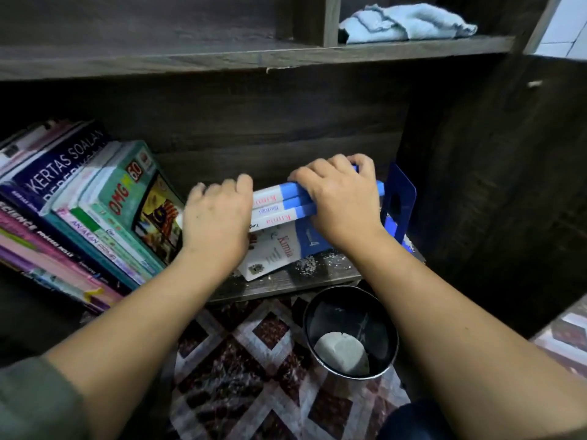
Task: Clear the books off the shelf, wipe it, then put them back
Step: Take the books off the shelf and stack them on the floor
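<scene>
Three thin blue-and-white books (279, 208) lean on the dark wooden shelf (286, 281), spines toward me, against a blue metal bookend (398, 201). My left hand (217, 217) grips their left end, fingers curled over the top. My right hand (340, 195) grips their right end beside the bookend. A row of thicker books (92, 198) leans at the shelf's left. A light blue cloth (406, 22) lies crumpled in a compartment on the shelf above. Grey dust and crumbs (308, 263) lie on the shelf board by the books.
A black bin (351, 331) with a pale wad inside stands on the patterned rug (254, 360) just under the shelf edge. The cabinet's dark side wall (476, 185) closes in the right. The upper shelf board (222, 58) overhangs the books.
</scene>
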Tool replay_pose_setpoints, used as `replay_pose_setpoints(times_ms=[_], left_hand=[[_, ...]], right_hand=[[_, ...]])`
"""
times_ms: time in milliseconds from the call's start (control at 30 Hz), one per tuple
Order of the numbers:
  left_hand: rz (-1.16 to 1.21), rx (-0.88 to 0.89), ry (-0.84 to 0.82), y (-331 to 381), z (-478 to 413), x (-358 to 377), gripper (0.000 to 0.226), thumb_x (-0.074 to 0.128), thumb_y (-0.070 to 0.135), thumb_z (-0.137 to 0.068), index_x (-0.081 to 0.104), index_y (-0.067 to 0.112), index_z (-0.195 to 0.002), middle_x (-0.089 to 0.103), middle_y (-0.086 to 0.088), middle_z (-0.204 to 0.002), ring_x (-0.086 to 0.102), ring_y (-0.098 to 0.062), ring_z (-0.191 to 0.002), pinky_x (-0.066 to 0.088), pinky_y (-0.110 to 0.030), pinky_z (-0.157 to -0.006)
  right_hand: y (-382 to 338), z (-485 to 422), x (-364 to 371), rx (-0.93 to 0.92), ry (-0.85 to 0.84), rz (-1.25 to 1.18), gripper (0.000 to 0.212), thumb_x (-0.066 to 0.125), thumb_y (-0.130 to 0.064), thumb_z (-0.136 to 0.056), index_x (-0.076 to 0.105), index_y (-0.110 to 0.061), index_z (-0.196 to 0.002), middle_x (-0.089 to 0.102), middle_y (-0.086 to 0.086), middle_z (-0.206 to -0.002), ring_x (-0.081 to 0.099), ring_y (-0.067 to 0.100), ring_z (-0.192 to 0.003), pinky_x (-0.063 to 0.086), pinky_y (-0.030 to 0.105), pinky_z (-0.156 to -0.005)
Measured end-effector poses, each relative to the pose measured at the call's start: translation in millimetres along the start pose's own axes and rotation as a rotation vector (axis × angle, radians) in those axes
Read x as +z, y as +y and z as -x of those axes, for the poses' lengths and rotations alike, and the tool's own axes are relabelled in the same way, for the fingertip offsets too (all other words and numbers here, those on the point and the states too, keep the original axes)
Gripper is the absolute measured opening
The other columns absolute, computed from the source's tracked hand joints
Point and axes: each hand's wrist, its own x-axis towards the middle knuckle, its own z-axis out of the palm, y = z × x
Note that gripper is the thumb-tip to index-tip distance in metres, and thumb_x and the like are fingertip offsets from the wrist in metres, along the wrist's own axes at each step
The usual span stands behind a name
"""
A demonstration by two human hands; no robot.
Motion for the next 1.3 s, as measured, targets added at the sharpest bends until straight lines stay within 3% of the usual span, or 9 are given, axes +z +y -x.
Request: replay_pose_setpoints(times_ms=[67,233,467,633,767,900,1100,1233,1300], left_hand=[[0.047,0.021,-0.05,-2.0,4.2,10.6,0.041,0.073,0.015,-0.07,0.049,0.019,-0.104,0.062,-0.002,-0.091,0.064,-0.026,-0.08,0.042,-0.033,-0.062],[0.09,0.074,-0.137,11.4,13.6,24.1,0.041,0.07,0.019,-0.075,0.047,0.022,-0.108,0.062,0.002,-0.098,0.063,-0.021,-0.089,0.046,-0.033,-0.068],[0.112,0.128,0.121,12.3,3.2,-33.4,0.033,0.067,0.015,-0.074,0.055,0.024,-0.104,0.063,0.002,-0.092,0.062,-0.023,-0.084,0.041,-0.033,-0.071],[0.053,0.315,0.218,24.9,6.9,-86.9,0.035,0.078,0.017,-0.064,0.062,0.023,-0.095,0.066,0.0,-0.086,0.064,-0.028,-0.081,0.042,-0.035,-0.071],[0.036,0.51,0.067,63.0,17.0,-114.5,0.038,0.077,0.031,-0.07,0.058,0.031,-0.104,0.066,0.005,-0.094,0.064,-0.022,-0.088,0.042,-0.036,-0.079],[0.109,0.655,-0.164,125.3,36.1,-119.2,0.036,0.068,0.031,-0.075,0.056,0.035,-0.109,0.066,0.004,-0.1,0.064,-0.024,-0.092,0.038,-0.03,-0.066],[0.215,0.862,-0.405,232.7,83.4,-91.2,0.032,0.063,0.029,-0.081,0.053,0.034,-0.111,0.064,0.006,-0.109,0.061,-0.023,-0.1,0.044,-0.032,-0.076],[0.158,1.026,-0.415,291.0,104.7,-70.9,0.032,0.061,0.025,-0.082,0.048,0.028,-0.111,0.059,0.005,-0.11,0.059,-0.022,-0.102,0.041,-0.033,-0.079],[0.169,1.161,-0.276,316.0,108.4,-56.9,0.03,0.064,0.021,-0.079,0.053,0.02,-0.107,0.061,0.001,-0.1,0.059,-0.025,-0.094,0.041,-0.035,-0.076]], right_hand=[[-2.1,7.4,4.2,-0.021,-0.057,0.025,0.041,0.069,-0.014,-0.061,0.066,-0.03,-0.099,0.065,-0.008,-0.089,0.057,0.022,-0.084,0.025,0.037,-0.083],[5.1,34.7,12.8,0.02,-0.235,0.02,0.053,0.083,-0.022,-0.051,0.064,-0.034,-0.099,0.063,-0.01,-0.088,0.055,0.02,-0.081,0.024,0.036,-0.076],[22.1,13.6,-50.7,0.088,-0.109,0.01,0.047,0.072,-0.024,-0.058,0.063,-0.03,-0.103,0.063,-0.007,-0.095,0.056,0.023,-0.085,0.025,0.036,-0.077],[24.7,36.7,-107.6,0.247,-0.189,0.016,0.047,0.073,-0.033,-0.057,0.055,-0.024,-0.1,0.06,-0.005,-0.088,0.057,0.024,-0.08,0.033,0.037,-0.074],[37.9,70.3,-157.9,0.304,-0.486,-0.045,0.056,0.071,-0.041,-0.066,0.052,-0.032,-0.118,0.064,-0.005,-0.099,0.063,0.025,-0.088,0.036,0.032,-0.066],[67.5,127.1,-192.3,0.411,-0.726,-0.091,0.05,0.067,-0.048,-0.073,0.05,-0.031,-0.117,0.065,0.0,-0.103,0.062,0.032,-0.096,0.035,0.033,-0.066],[102.9,239.2,-216.9,0.639,-0.886,-0.117,0.046,0.067,-0.046,-0.073,0.052,-0.032,-0.114,0.065,-0.003,-0.095,0.063,0.028,-0.091,0.04,0.031,-0.065],[121.2,301.7,-217.3,0.756,-0.9,-0.057,0.039,0.063,-0.045,-0.076,0.052,-0.03,-0.111,0.065,-0.003,-0.09,0.063,0.027,-0.088,0.037,0.03,-0.061],[133.9,326.2,-217.5,0.816,-0.915,-0.023,0.036,0.063,-0.043,-0.078,0.053,-0.031,-0.11,0.058,-0.006,-0.082,0.063,0.025,-0.087,0.038,0.029,-0.06]])
